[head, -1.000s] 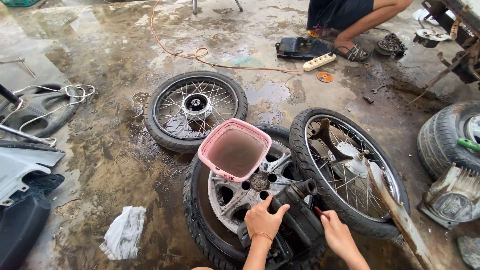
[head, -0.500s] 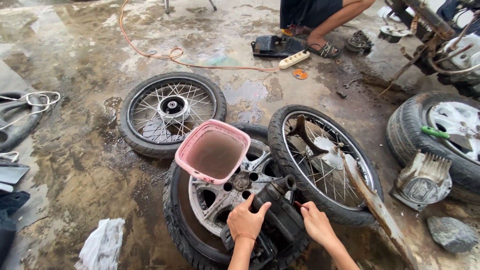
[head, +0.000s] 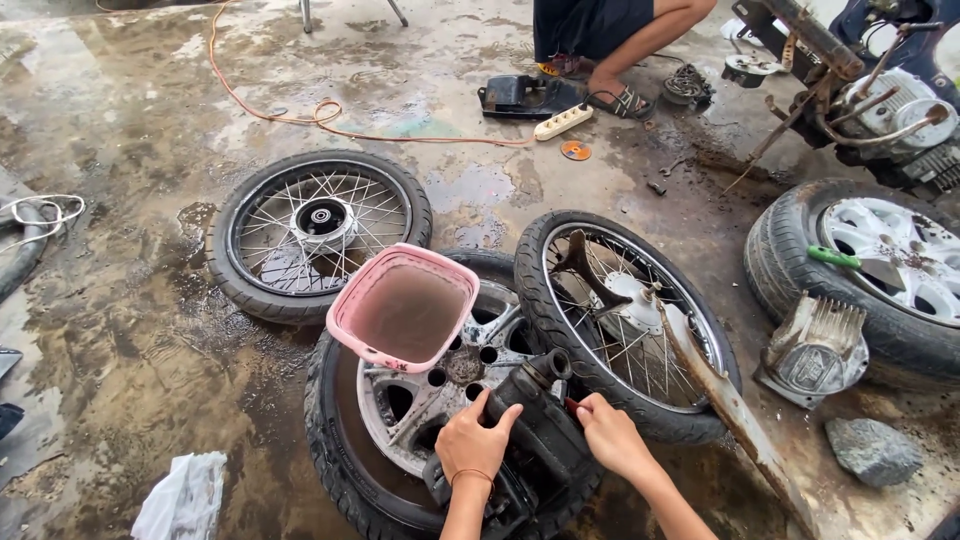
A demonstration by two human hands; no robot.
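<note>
Your left hand [head: 472, 445] and right hand [head: 610, 437] sit close together but apart, both gripping a greasy black metal engine part [head: 535, 430] that rests on the alloy wheel [head: 440, 400] in front of you. Your left fingers wrap its near side; your right hand closes on its right edge, perhaps pinching something small and red, though that is hard to make out.

You have four wheels in view: this cast alloy one with a rubber tyre, two thin-spoked wheels [head: 320, 230] [head: 625, 320] lying flat on the wet concrete floor [head: 130, 320], and a car-type wheel [head: 880, 270] at the right. One pink plastic tub [head: 402, 308], rounded-square and filled with murky brown liquid, sits tilted on the alloy wheel's rim.

One grey stone [head: 872, 450], one white crumpled rag [head: 185, 497], one finned metal cover [head: 815, 348] and one orange cable [head: 300, 110] lie around. Another person [head: 610, 40] squats beyond.
</note>
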